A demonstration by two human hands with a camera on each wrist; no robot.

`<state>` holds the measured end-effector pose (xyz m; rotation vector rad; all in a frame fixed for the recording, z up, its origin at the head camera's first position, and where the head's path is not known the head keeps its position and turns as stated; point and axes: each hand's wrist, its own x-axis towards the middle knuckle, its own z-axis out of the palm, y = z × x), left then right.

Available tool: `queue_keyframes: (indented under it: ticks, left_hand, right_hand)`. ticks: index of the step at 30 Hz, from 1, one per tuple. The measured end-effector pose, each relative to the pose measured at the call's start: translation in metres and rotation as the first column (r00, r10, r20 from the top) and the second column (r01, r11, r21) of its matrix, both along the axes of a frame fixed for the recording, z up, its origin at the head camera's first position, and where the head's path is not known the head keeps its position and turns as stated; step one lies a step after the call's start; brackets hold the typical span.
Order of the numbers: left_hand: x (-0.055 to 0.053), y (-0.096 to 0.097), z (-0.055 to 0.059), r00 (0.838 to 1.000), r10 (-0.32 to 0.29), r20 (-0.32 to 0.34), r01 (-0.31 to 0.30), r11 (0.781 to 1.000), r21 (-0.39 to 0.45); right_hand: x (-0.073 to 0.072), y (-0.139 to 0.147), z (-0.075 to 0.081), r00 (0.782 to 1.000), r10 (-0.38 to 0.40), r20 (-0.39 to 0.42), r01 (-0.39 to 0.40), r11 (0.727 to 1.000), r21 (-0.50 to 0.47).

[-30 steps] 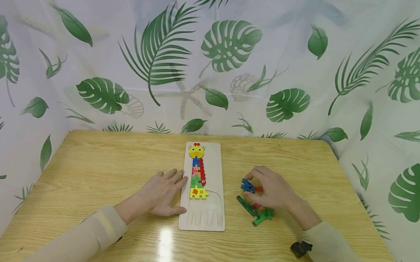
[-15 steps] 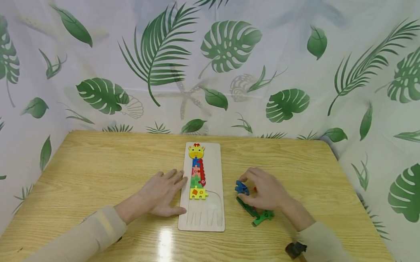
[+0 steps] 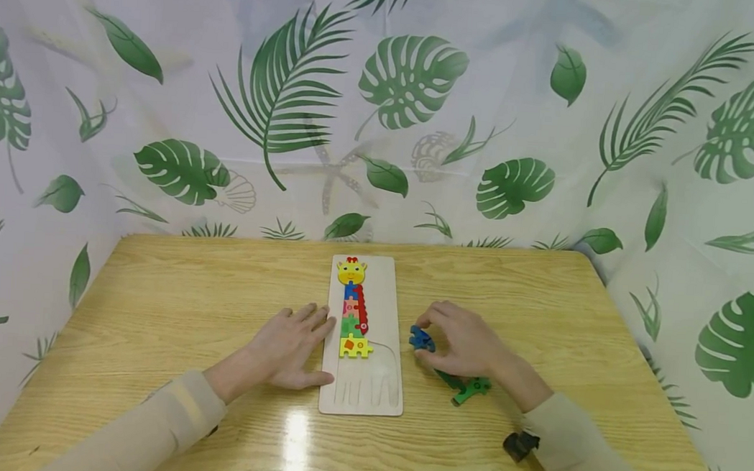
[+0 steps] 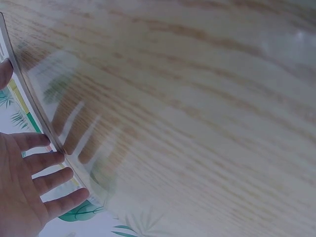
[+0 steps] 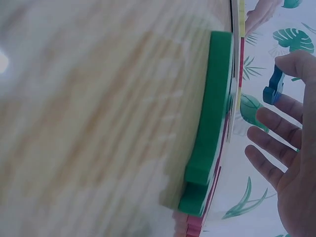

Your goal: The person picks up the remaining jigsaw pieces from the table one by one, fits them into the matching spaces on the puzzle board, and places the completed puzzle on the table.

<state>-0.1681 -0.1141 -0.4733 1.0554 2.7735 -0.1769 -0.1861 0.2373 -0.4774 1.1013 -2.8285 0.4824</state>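
Note:
A wooden puzzle board (image 3: 383,286) lies flat on the table, with a giraffe's head, neck pieces, red mane and a yellow piece (image 3: 355,347) set into its left side. My left hand (image 3: 292,349) rests with spread fingers along the board's left edge, fingertips and thumb at the rim. Between thumb and index finger, my right hand (image 3: 464,342) pinches a blue puzzle piece (image 3: 422,338), just right of the board. In the right wrist view the blue piece (image 5: 274,86) shows at the thumb tip, the other fingers extended.
Under and beside the right hand lie loose green puzzle pieces (image 3: 471,391). In the right wrist view a green piece (image 5: 212,113) stands in front of a reddish piece (image 5: 194,226). A leaf-printed curtain (image 3: 384,121) hangs behind the wooden table (image 3: 219,276).
My right hand has carried the blue piece left, toward the board, away from the other loose pieces. The left hand has stayed in place.

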Motion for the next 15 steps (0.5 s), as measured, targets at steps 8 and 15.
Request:
queue_keyframes:
  ticks: [8, 15]
  left_hand:
    - [0.000, 0.000, 0.000, 1.000, -0.002, -0.006, 0.002, 1.000, -0.003]
    - [0.000, 0.000, 0.000, 1.000, -0.004, -0.013, 0.004, 1.000, 0.000]
  right_hand:
    - [0.001, -0.008, 0.001, 1.000, 0.015, 0.001, -0.015, 1.000, 0.006]
    - [0.001, -0.013, 0.002, 0.999, 0.042, 0.010, -0.042, 0.999, 0.015]
